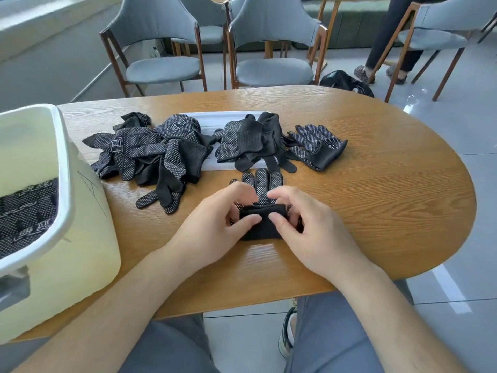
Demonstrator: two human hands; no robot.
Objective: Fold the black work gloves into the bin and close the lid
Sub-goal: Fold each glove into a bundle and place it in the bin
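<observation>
View from head height down onto an oval wooden table (376,189). At the near middle, one black dotted work glove (265,211), flat on the wood, fingers pointing away, cuff doubled back over the palm. Left hand (215,224) and right hand (309,230) side by side on that folded cuff, each pinching it with the thumb pressed on top and the fingers curled over the far edge, forefingers arched above. On the left edge of the table, a pale yellow bin (88,238) with a white rim, open, with dotted black gloves (27,211) already lying inside. Beyond the hands, a loose heap of black gloves (150,152) at left, a second smaller heap (250,141) in the middle, both partly covering a flat white lid (215,119) on the far part of the table. Just right of that heap, a single glove (317,149), dotted side up, cuff turned over. Behind the table, grey padded chairs (161,49) with wooden frames, a black bag (344,82) on the floor, and the legs of another person (390,36) at top right.
</observation>
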